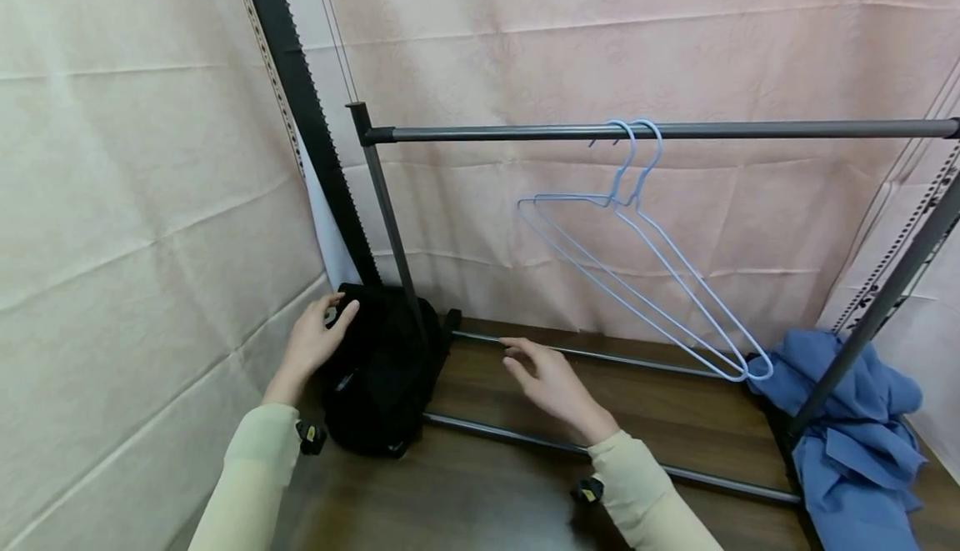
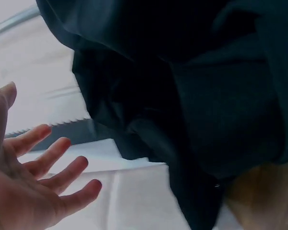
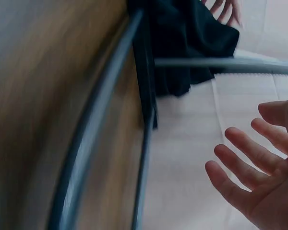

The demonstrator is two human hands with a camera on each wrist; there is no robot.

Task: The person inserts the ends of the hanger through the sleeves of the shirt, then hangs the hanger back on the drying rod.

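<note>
A bunched black cloth item [image 1: 378,376] lies at the left foot of a dark metal clothes rack [image 1: 510,133]. Beside its upper left edge is my left hand [image 1: 313,338], fingers spread and relaxed; the left wrist view shows the palm apart from the dark folds [image 2: 221,96]. My right hand [image 1: 551,384] hovers over the rack's base, between its two lower bars, with nothing in it. In the right wrist view the right hand's fingers [image 3: 240,167] are loosely bent. Two light blue hangers [image 1: 667,259] hang on the top bar, right of the middle.
Blue cloth [image 1: 855,443] lies heaped around the rack's right foot. The lower front bar [image 1: 510,432] and rear bar [image 1: 630,358] run low across the wooden surface [image 1: 420,501]. Pale fabric [image 1: 150,201] covers the walls, with a dark slanted post [image 1: 300,92] at the left corner.
</note>
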